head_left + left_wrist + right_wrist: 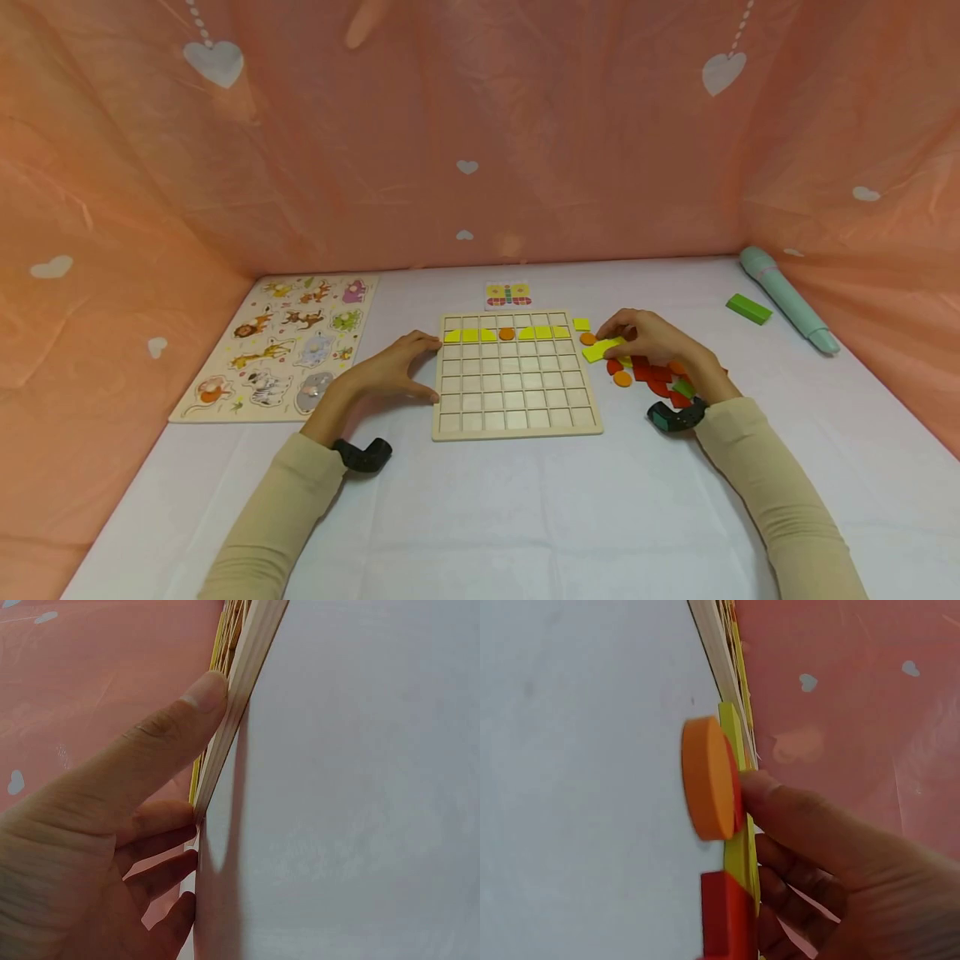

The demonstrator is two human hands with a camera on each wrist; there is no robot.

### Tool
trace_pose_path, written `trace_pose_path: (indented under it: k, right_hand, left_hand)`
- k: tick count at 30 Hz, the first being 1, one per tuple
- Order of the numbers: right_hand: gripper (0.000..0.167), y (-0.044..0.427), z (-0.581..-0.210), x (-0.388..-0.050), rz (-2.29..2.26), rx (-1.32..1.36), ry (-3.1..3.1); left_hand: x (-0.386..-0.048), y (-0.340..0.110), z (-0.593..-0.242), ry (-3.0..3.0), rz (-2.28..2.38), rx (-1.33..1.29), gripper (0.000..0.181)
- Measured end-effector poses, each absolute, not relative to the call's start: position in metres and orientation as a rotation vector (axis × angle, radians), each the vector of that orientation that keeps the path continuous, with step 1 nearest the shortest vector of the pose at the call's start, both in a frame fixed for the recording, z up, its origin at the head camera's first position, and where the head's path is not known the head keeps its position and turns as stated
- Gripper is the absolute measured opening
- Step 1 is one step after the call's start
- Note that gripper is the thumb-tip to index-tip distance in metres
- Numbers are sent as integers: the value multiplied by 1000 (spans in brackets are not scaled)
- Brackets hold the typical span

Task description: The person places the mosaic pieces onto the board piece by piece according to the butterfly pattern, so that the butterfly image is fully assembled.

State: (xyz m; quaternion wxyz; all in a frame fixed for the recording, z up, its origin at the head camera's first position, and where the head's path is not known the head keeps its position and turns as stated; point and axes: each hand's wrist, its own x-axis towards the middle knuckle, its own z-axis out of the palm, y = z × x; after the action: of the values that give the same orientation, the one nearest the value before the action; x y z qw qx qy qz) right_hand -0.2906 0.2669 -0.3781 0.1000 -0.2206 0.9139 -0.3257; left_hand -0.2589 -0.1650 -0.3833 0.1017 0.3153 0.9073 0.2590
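The wooden grid board [517, 434] lies on the table, with yellow pieces [470, 336] and an orange disc [507, 334] in a row near its far edge. My left hand [390, 367] rests on the board's left edge, thumb and fingertips spread apart; in the left wrist view the thumb of the hand [112, 780] lies against the board's side [236, 712]. To the right of the board, my right hand [652, 337] pinches a yellow piece [600, 349] beside the loose pile. An orange disc [705, 780] stands out near the thumb of the hand [840, 847] in the right wrist view.
A picture card [508, 296] lies beyond the board. Red pieces [660, 375], an orange disc [622, 379] and a green piece [683, 387] lie under and beside my right hand. An animal puzzle [292, 350] is at left; green blocks [748, 308] and a pale green tube [787, 298] are at right.
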Motion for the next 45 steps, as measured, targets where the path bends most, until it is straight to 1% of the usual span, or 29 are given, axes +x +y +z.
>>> trace_pose_path:
  k: [10, 16, 19, 22, 25, 29, 33, 37, 41, 45]
  right_hand:
    - [27, 266, -380, -290, -931, -705, 2748]
    - [34, 267, -377, -292, -998, -590, 2783]
    - [36, 258, -368, -292, -1083, -588, 2819]
    - [33, 237, -355, -291, -1153, -684, 2870]
    - [30, 206, -342, -289, -1220, -781, 2892]
    - [26, 159, -337, -287, -1275, -927, 2891]
    - [25, 112, -341, -288, -1276, -1027, 2882]
    - [25, 76, -345, -287, -1225, -1022, 2888]
    - [25, 54, -352, -288, -1092, -991, 2905]
    - [25, 46, -365, -292, -984, -1003, 2928]
  left_hand:
    - [-257, -165, -381, 2684, 758, 947, 86]
    - [-257, -165, -382, 2680, 764, 950, 86]
    - [-257, -165, -382, 2673, 770, 953, 87]
    - [-257, -165, -382, 2671, 771, 954, 87]
    - [-257, -166, -383, 2670, 776, 960, 87]
    - [-258, -166, -382, 2667, 783, 963, 87]
    - [-259, -166, -382, 2664, 788, 962, 87]
    - [-259, -167, -382, 2658, 795, 976, 86]
    - [-259, -166, -383, 2658, 797, 979, 85]
    - [-258, -166, -381, 2665, 788, 973, 86]
